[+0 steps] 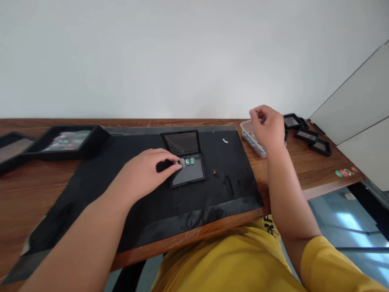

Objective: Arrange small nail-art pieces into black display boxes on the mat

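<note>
The left hand (142, 172) is resting on the black mat (91, 182), its fingers curled narrowly and its fingertips pinching a small pale stone (182, 162) at the left end of a row of green stones (189, 162) inside the open black case (187, 160), which is lying mid-mat with its lid tilted up. Farther right, the right hand (267, 125) is dipping into the clear plastic tub (253, 140) on the wooden table (304, 170); whether its bent fingers are holding anything cannot be told. Small black cases (306, 134) are lying beyond it, and a black tray (67, 140) is sitting far left.
</note>
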`<move>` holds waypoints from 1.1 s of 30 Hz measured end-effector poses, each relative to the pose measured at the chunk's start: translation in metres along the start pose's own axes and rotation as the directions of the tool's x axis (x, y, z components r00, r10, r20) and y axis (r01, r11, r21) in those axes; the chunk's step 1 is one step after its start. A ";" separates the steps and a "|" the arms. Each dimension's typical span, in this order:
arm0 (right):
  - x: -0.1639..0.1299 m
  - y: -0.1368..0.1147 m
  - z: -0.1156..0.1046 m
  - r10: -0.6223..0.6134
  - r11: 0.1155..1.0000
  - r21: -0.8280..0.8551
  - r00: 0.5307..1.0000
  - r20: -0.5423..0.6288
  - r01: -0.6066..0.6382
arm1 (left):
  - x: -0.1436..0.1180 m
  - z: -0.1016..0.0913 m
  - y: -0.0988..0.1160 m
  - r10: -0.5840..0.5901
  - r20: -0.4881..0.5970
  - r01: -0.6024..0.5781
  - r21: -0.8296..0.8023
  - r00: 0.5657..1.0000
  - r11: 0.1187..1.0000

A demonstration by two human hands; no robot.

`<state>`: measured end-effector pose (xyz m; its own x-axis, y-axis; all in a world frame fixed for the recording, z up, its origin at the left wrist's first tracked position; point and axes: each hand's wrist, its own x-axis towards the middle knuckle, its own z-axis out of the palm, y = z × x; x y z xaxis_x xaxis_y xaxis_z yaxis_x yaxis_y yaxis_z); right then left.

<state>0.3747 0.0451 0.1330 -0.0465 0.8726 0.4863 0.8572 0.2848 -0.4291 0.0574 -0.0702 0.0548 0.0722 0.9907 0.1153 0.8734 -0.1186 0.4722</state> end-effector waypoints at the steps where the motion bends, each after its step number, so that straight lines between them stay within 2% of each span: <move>1: 0.004 0.009 -0.001 0.059 0.997 -0.058 0.998 0.033 -0.057 | 0.000 0.000 0.000 0.001 0.005 -0.001 -0.002 1.000 1.000; 4: 0.009 0.029 0.003 0.229 0.961 -0.210 0.946 0.228 -0.182 | 0.000 0.000 -0.004 -0.011 0.011 0.011 -0.011 1.000 1.000; 7: 0.010 0.037 0.010 0.286 0.946 -0.252 0.892 0.349 -0.204 | 0.001 0.001 -0.009 -0.020 0.031 0.021 -0.022 0.999 1.000; 11: 0.010 0.043 0.018 0.340 0.928 -0.281 0.863 0.373 -0.244 | 0.001 0.001 -0.009 -0.005 0.038 0.007 -0.039 0.999 0.999; 15: 0.011 0.049 0.023 0.381 0.907 -0.323 0.853 0.356 -0.270 | 0.001 0.000 -0.007 -0.028 0.044 0.029 -0.012 0.999 1.000; 21: 0.012 0.056 0.029 0.362 0.913 -0.320 0.865 0.348 -0.253 | 0.000 0.003 -0.010 -0.053 0.005 0.053 -0.021 0.999 0.998; 26: 0.011 0.053 0.023 0.341 0.928 -0.256 0.894 0.292 -0.271 | 0.000 0.002 -0.010 -0.069 0.042 0.070 -0.026 0.997 0.997; 30: 0.010 0.043 0.014 0.313 0.945 -0.164 0.928 0.202 -0.283 | 0.000 0.000 -0.009 -0.076 0.059 0.078 -0.042 0.995 0.996; 33: 0.008 0.032 0.010 0.216 0.976 -0.064 0.971 0.104 -0.210 | 0.001 0.000 -0.009 -0.086 0.052 0.088 -0.045 0.995 0.995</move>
<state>0.3961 0.0654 0.1154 0.0865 0.9498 0.3007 0.8789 0.0694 -0.4720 0.0496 -0.0683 0.0506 0.0220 0.9993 0.0289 0.8539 -0.0338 0.5193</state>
